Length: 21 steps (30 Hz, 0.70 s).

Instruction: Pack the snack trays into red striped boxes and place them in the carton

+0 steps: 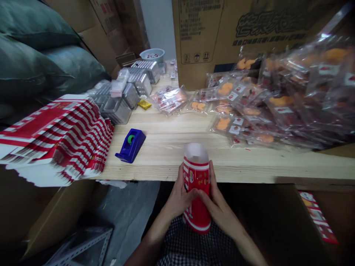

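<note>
A red and white printed carton (pixel 197 181) is held upright over the front edge of the table, its pale top flap raised and blurred. My left hand (pixel 180 197) grips the carton's left side, thumb across its front. On the right side, my right hand (pixel 217 205) grips it too, with the thumb meeting the other near the middle. A blue tape dispenser (pixel 131 146) with a green core stands on the table to the left of my hands. Flat red and white cartons (pixel 69 136) lie in a thick stack at the left.
Clear bags with orange pieces (pixel 249 107) heap up on the right of the table (pixel 166 129). Clear plastic cases (pixel 119 107) stand at the back left near a white bowl (pixel 152 54). A large cardboard box (pixel 205 40) rises behind. A yellow packet (pixel 144 104) lies beside the cases.
</note>
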Each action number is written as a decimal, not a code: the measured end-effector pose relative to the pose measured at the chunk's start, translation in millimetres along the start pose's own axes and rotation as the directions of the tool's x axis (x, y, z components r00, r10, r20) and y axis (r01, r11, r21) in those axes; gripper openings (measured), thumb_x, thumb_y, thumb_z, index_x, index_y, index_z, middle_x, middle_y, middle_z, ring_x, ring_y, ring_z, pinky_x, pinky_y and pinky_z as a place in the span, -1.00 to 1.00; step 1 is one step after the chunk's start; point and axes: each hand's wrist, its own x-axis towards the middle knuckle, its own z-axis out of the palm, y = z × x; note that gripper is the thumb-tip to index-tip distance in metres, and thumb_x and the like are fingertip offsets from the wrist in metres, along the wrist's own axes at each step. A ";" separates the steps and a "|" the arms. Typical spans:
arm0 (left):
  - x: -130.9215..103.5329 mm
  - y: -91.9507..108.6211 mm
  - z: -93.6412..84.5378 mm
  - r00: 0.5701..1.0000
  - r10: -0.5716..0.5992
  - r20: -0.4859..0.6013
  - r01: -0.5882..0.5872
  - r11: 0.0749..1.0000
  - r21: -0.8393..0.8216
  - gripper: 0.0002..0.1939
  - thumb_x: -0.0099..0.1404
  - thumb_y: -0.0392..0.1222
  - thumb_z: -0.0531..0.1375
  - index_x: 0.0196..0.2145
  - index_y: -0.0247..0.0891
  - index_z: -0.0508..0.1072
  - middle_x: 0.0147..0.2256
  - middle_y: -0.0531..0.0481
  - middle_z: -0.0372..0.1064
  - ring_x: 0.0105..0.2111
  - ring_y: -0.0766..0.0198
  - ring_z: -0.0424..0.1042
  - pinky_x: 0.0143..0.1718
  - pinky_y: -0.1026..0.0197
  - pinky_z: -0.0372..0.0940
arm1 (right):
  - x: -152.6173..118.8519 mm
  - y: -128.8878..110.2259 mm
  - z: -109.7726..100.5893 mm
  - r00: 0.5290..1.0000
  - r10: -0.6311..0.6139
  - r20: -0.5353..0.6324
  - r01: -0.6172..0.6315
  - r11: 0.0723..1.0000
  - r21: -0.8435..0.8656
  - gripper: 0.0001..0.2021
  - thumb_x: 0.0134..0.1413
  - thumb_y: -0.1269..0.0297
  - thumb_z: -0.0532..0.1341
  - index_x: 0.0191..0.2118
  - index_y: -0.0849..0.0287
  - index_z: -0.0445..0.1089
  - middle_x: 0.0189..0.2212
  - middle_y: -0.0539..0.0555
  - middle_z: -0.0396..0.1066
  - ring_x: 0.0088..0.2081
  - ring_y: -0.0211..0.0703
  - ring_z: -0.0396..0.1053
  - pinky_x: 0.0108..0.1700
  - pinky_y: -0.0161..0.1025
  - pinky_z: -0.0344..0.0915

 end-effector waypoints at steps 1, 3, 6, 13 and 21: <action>0.3 1.6 1.3 0.999 -0.005 0.038 0.006 1.000 -0.023 0.07 0.14 0.38 0.26 0.39 -0.23 -0.02 0.36 -0.33 0.06 0.37 -0.12 0.06 0.39 -0.06 -0.04 | -1.5 0.8 -0.2 1.000 0.007 0.011 -0.006 1.000 -0.022 -0.22 0.34 0.02 0.15 0.46 -0.26 -0.37 0.50 -0.16 -0.43 0.49 -0.07 -0.43 0.47 0.13 -0.45; 0.9 6.1 3.8 0.997 -0.009 0.078 0.014 0.998 -0.061 0.06 0.13 0.26 0.36 0.38 -0.21 -0.01 0.34 -0.31 0.10 0.36 -0.12 0.09 0.38 -0.07 -0.01 | -3.5 2.6 -1.0 1.000 0.020 0.013 -0.019 0.999 -0.036 -0.32 0.40 -0.02 0.03 0.46 -0.26 -0.36 0.50 -0.21 -0.50 0.49 -0.13 -0.52 0.46 0.09 -0.53; 1.6 12.7 4.4 0.999 -0.053 0.011 0.054 0.995 -0.088 -0.07 0.11 0.00 0.45 0.30 -0.16 0.11 0.24 -0.24 0.29 0.24 -0.09 0.30 0.29 -0.09 0.16 | -3.3 0.8 -4.6 0.999 -0.003 -0.043 0.002 1.000 -0.026 -0.30 0.40 -0.01 0.04 0.46 -0.29 -0.40 0.50 -0.23 -0.55 0.49 -0.13 -0.53 0.47 0.09 -0.50; 5.8 18.7 1.6 0.999 -0.042 -0.017 0.040 0.996 -0.075 -0.20 0.17 -0.10 0.41 0.26 -0.16 0.14 0.20 -0.19 0.34 0.20 -0.04 0.35 0.26 -0.08 0.20 | 1.2 -2.1 -4.7 0.998 -0.060 -0.034 0.059 0.998 -0.003 -0.27 0.38 0.08 0.11 0.45 -0.35 -0.36 0.50 -0.20 -0.45 0.49 -0.08 -0.40 0.47 0.14 -0.35; 6.4 11.3 -2.6 0.994 -0.109 -0.026 0.107 0.991 -0.076 -0.40 0.26 -0.11 0.34 0.18 -0.18 0.24 0.10 -0.17 0.43 0.07 0.02 0.46 0.16 -0.08 0.31 | 8.3 11.3 -4.5 0.964 -0.100 -0.246 0.125 0.988 0.087 -0.06 0.21 0.14 0.31 0.46 -0.29 -0.36 0.49 -0.02 -0.21 0.43 0.11 -0.02 0.39 0.20 0.05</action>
